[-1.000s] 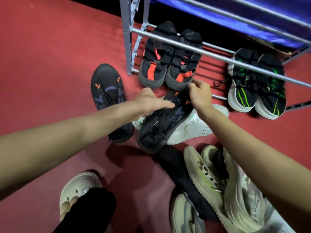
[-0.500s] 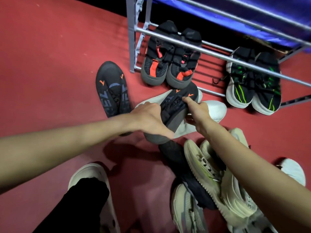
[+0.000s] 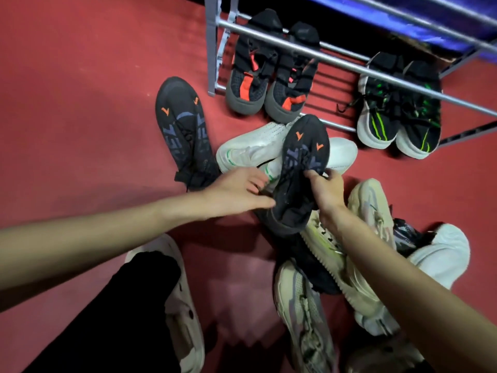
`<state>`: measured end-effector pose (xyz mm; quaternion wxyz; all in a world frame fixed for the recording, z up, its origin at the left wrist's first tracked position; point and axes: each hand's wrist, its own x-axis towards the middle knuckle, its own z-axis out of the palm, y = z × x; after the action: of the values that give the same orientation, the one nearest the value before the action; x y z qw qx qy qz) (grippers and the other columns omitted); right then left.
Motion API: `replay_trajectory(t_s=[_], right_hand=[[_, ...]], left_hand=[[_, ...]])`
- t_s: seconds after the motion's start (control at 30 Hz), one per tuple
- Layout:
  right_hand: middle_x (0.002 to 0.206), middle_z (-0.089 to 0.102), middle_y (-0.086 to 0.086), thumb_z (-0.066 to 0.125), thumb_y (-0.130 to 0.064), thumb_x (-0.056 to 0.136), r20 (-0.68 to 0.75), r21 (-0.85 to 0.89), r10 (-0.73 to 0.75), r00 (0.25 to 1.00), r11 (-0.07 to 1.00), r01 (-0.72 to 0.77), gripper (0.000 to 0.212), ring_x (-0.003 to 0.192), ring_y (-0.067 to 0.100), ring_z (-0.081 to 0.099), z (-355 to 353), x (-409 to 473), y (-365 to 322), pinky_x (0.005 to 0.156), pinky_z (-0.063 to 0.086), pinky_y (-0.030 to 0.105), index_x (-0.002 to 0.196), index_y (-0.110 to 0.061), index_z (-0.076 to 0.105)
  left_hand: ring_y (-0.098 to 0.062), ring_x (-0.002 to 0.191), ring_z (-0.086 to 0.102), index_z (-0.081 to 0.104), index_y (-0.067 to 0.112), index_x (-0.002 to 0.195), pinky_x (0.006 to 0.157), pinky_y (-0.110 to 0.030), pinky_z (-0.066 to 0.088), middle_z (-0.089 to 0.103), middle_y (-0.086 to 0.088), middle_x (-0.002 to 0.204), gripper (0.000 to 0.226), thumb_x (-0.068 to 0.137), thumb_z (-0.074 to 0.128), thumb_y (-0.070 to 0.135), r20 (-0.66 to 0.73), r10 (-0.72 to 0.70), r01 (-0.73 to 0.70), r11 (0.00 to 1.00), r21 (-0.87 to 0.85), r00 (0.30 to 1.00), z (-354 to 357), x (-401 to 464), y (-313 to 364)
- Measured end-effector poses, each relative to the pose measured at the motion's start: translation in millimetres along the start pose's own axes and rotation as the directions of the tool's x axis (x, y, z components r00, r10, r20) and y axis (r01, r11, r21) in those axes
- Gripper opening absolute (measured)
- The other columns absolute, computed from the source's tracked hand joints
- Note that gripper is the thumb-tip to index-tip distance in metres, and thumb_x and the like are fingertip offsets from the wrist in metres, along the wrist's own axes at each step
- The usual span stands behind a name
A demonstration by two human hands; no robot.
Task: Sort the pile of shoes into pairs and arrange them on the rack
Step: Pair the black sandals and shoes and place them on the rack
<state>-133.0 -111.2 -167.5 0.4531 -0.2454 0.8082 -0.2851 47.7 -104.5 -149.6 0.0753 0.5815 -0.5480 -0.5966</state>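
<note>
Head view: right hand (image 3: 326,196) fingers (image 3: 309,174) grip black shoe's (image 3: 298,170) side.

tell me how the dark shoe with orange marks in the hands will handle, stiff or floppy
Probably floppy: the dark shoe looks like thin knit, and it seems to sag between the left hand and right hand. Likely light for its size, since its sole looks thin. It should not slip much; the fabric appears rough.

Held black shoe (image 3: 301,168): two orange V-shaped marks at the toe; grey lettering, unreadable.
Black shoe on floor (image 3: 183,130), at 10 o'clock: same orange V marks; grey lettering, unreadable.
Other shoes: no readable text.
</note>
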Motion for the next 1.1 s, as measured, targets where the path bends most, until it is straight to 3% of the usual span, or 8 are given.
replay_trajectory(t_s=[0.07, 0.13, 0.27, 0.63, 0.73, 0.87, 1.0, 1.1], right_hand=[[0.107, 0.068, 0.009, 0.061, -0.024, 0.076, -0.009, -0.044, 0.009, 1.000, 0.999, -0.009, 0.037, 0.100, 0.027, 0.065, 3, -7, 12, 0.084, 0.054, 0.040, 0.110, -0.009, 0.058], [0.116, 0.067, 0.010, 0.062, -0.032, 0.072, -0.028, -0.069, 0.006, 1.000, 0.998, -0.008, 0.051, 0.110, 0.027, 0.063, 6, -16, 18, 0.100, 0.048, 0.045, 0.117, -0.008, 0.057], [0.121, 0.062, 0.007, 0.062, -0.031, 0.084, -0.034, -0.030, 0.022, 0.999, 0.999, -0.023, 0.048, 0.114, 0.023, 0.058, 10, -30, 21, 0.105, 0.043, 0.038, 0.125, -0.008, 0.050], [0.127, 0.059, 0.020, 0.058, -0.039, 0.065, -0.133, -0.203, -0.063, 0.989, 0.979, 0.035, 0.084, 0.121, 0.035, 0.055, 22, -41, 40, 0.108, 0.040, 0.045, 0.142, -0.017, 0.035], [0.128, 0.058, 0.023, 0.063, -0.044, 0.066, -0.190, -0.260, 0.007, 0.982, 0.964, -0.057, 0.081, 0.122, 0.037, 0.055, 24, -40, 42, 0.105, 0.042, 0.044, 0.131, 0.001, 0.044], [0.130, 0.059, 0.019, 0.047, -0.064, 0.059, -0.194, -0.317, 0.167, 0.967, 0.922, -0.223, 0.090, 0.123, 0.036, 0.053, 17, -54, 34, 0.106, 0.041, 0.042, 0.125, -0.005, 0.059], [0.122, 0.065, 0.018, 0.052, -0.058, 0.050, -0.074, -0.259, 0.218, 0.973, 0.938, -0.230, 0.082, 0.114, 0.035, 0.059, 5, -69, 23, 0.101, 0.046, 0.043, 0.115, -0.009, 0.065], [0.099, 0.072, 0.012, 0.065, -0.039, 0.063, 0.033, -0.118, 0.193, 0.981, 0.975, -0.187, 0.054, 0.092, 0.030, 0.068, -10, -75, 9, 0.086, 0.056, 0.039, 0.102, -0.003, 0.069]], left_hand=[[-0.023, 0.108, 0.063, 0.060, 0.010, 0.117, 0.089, -0.023, 0.050, 0.064, -0.006, 0.113, 0.044, 0.076, 0.072, 0.019, -0.376, -0.073, 0.079, 0.997, 0.001, 0.924, -12, 10, -16], [-0.031, 0.122, 0.051, 0.051, 0.007, 0.122, 0.104, -0.034, 0.041, 0.055, -0.014, 0.128, 0.053, 0.076, 0.067, 0.027, -0.658, -0.228, 0.238, 0.968, -0.077, 0.717, -27, 14, -28], [-0.037, 0.141, 0.024, 0.022, -0.005, 0.145, 0.118, -0.041, 0.024, 0.025, -0.023, 0.151, 0.094, 0.079, 0.066, 0.046, -0.582, -0.557, 0.560, 0.804, -0.200, 0.592, -42, 19, -52], [-0.018, 0.126, 0.054, 0.050, 0.000, 0.134, 0.086, -0.021, 0.038, 0.057, -0.006, 0.137, 0.064, 0.079, 0.076, 0.024, -0.311, -0.674, 0.413, 0.686, -0.599, 0.669, -33, 39, -69], [-0.015, 0.127, 0.050, 0.053, 0.012, 0.131, 0.102, -0.026, 0.038, 0.055, 0.003, 0.131, 0.048, 0.086, 0.067, 0.018, -0.140, -0.694, 0.484, 0.617, -0.621, 0.706, -41, 33, -55], [-0.019, 0.091, 0.057, 0.046, 0.016, 0.085, 0.086, -0.031, 0.042, 0.051, 0.000, 0.105, 0.014, 0.092, 0.055, 0.008, -0.099, -0.740, 0.525, 0.557, -0.643, 0.665, -49, 12, -25], [-0.016, 0.059, 0.050, 0.045, 0.016, 0.071, 0.047, -0.032, 0.051, 0.055, 0.001, 0.076, 0.026, 0.093, 0.050, 0.004, -0.083, -0.701, 0.484, 0.567, -0.667, 0.708, -50, -11, 3], [-0.015, 0.060, 0.052, 0.049, 0.015, 0.074, 0.054, -0.027, 0.053, 0.050, 0.001, 0.069, 0.023, 0.091, 0.049, 0.000, -0.187, -0.662, 0.410, 0.635, -0.655, 0.726, -48, -29, 23]])
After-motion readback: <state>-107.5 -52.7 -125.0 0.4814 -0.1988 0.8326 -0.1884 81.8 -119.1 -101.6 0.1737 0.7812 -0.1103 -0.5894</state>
